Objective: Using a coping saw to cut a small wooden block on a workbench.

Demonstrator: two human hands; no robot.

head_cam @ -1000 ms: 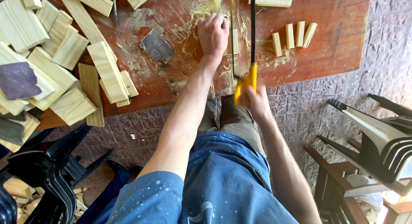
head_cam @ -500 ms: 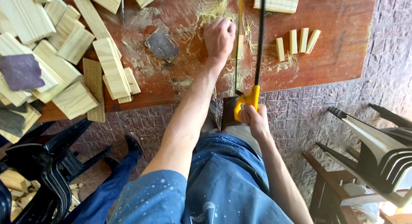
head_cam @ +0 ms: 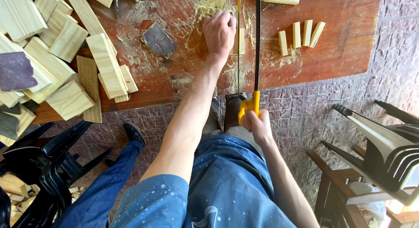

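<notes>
Yellow-handled hacksaw (head_cam: 255,57) gripped tight by right hand (head_cam: 257,125); left hand (head_cam: 219,31) fisted on pale wooden strip (head_cam: 239,40), frame top-centre, near blade: slip risks cut.

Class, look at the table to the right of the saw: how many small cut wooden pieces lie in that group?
4. The small cut wooden pieces lie side by side on the red table, right of the saw: one lower at the left, two upright, one tilted rightmost.

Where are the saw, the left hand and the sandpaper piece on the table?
saw (head_cam: 257,44), head view, on its dark frame.
left hand (head_cam: 219,30), head view, on its back.
sandpaper (head_cam: 159,39), head view, on its middle.
</notes>
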